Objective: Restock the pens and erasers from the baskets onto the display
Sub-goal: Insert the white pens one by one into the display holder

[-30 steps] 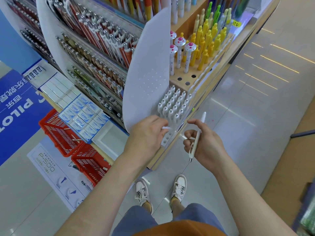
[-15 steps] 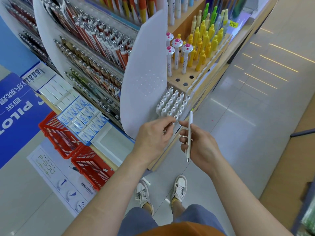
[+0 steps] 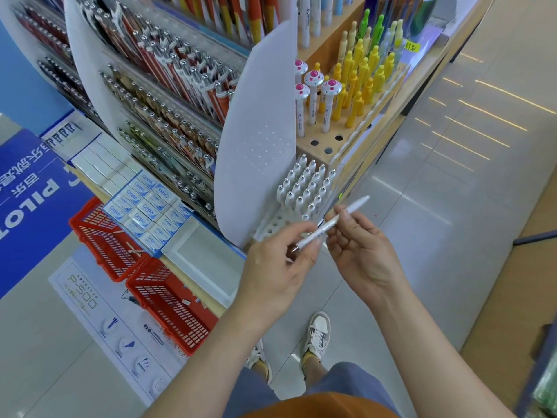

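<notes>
Glossy floor tiles [image 3: 422,236] below; left hand [image 3: 277,267] and right hand [image 3: 361,254] both pinch a slim white pen [image 3: 355,206].

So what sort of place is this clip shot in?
Most likely a stationery shop: racks of pens, stacked Campus eraser boxes, and red baskets on the floor by a PILOT sign.

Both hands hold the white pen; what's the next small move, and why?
Probably stand the white pen in an empty front hole of the white pen holder. The left hand and right hand both pinch it nearby, and the front rows sit unfilled.
</notes>
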